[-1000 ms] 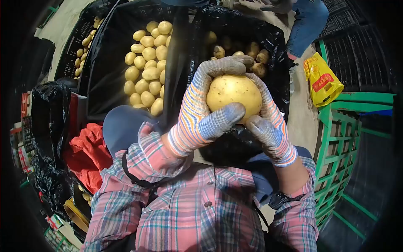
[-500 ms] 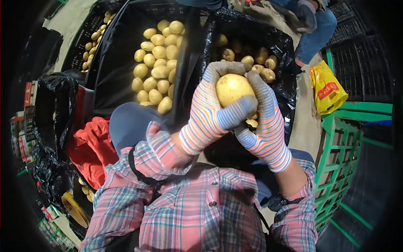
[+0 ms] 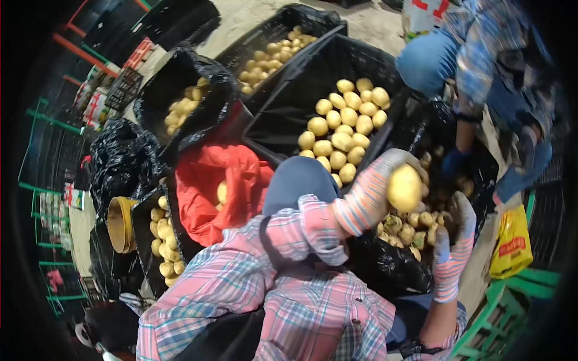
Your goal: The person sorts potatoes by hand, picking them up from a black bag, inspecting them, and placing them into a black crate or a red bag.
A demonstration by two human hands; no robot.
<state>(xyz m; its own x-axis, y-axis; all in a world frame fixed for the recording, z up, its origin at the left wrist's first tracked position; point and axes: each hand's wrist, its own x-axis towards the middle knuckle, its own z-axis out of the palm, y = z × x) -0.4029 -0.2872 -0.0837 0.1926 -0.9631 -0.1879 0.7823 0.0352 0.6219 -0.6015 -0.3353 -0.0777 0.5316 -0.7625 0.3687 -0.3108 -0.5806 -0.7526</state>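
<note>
Fingers (image 3: 402,160) of the left hand (image 3: 370,195) are curled and clamped over a big yellow potato (image 3: 404,188), which is held in the air above the near edge of the right-hand bin (image 3: 385,268). Right hand (image 3: 450,259) is low over that bin, its fingers (image 3: 465,212) stretched up and loosely apart with nothing gripped, just above the small dirty potatoes (image 3: 409,228).

Room to move:
- The right bin is tight. A co-worker's blue-gloved hand (image 3: 453,162) reaches in from the far side, near the held potato.
- The co-worker's jeans (image 3: 430,60) and sleeve close off the top right.
- Left of the held potato is the person's own knee (image 3: 298,180). Beyond it is an open black-lined crate (image 3: 289,129) with clean potatoes (image 3: 343,129) piled to its right side and bare liner on its left.
- Right edge: a yellow bag (image 3: 512,246) just beside the right hand, with a green frame (image 3: 497,313) below it.

Around:
- A red bag (image 3: 208,180) lies left of the knee with one potato showing in it.
- A black sack (image 3: 180,78) of potatoes stands behind that, and a further crate (image 3: 274,48) sits past it.
- A low crate (image 3: 144,253) of potatoes is at lower left, touching a yellow bowl (image 3: 119,224).
- Rumpled black bags (image 3: 120,159) crowd the left side.
</note>
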